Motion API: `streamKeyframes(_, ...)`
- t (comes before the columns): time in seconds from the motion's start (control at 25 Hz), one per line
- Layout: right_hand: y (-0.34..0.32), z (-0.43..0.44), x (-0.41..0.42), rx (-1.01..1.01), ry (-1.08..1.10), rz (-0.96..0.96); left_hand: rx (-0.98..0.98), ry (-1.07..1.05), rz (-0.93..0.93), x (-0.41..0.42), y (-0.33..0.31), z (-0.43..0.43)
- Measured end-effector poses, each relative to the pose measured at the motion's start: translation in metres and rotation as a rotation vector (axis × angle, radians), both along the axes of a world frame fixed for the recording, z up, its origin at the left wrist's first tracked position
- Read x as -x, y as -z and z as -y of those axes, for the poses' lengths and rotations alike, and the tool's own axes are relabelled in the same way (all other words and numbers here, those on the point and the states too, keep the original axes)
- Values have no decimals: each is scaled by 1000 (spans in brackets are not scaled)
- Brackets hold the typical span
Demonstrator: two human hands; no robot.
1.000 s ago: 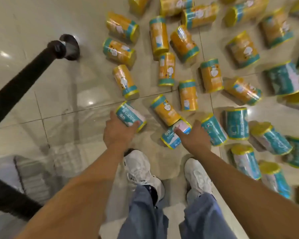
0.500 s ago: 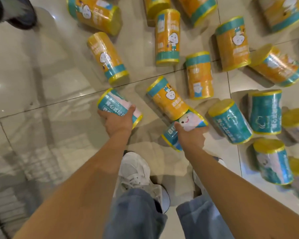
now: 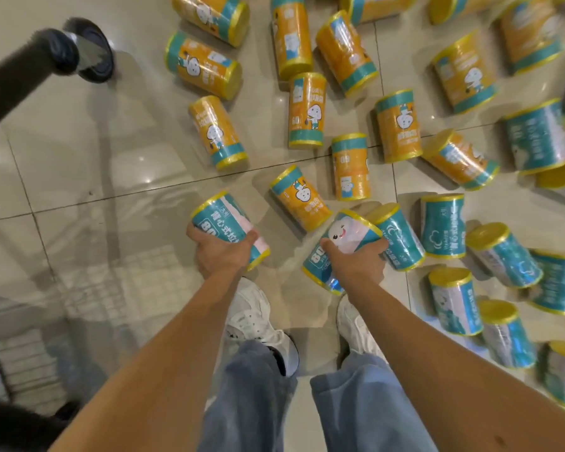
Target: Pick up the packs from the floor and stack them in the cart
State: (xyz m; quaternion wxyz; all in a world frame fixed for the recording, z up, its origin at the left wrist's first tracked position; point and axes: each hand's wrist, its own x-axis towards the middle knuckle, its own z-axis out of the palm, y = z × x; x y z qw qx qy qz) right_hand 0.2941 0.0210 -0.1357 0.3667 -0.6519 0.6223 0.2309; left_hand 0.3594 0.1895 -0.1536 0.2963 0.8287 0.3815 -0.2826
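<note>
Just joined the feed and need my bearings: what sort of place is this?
Probably a shop or stockroom floor, not certain: glossy floor tiles, many shrink-wrapped orange packs and teal packs scattered on them, and a black cart handle at the left.

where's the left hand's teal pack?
Head view, left of centre: the left hand grips the teal pack, an orange pack lying just to its right.

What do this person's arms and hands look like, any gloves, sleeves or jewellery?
The left arm and right arm are bare, with no sleeves in view. The left hand and right hand wear no gloves; no watch, bracelet or ring is visible.
</note>
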Motion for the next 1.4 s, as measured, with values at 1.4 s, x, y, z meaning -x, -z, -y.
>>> streamKeyframes(1.4, -772, -298, -33, 261, -1646, 1155, -289, -550, 781, 190, -779, -273)
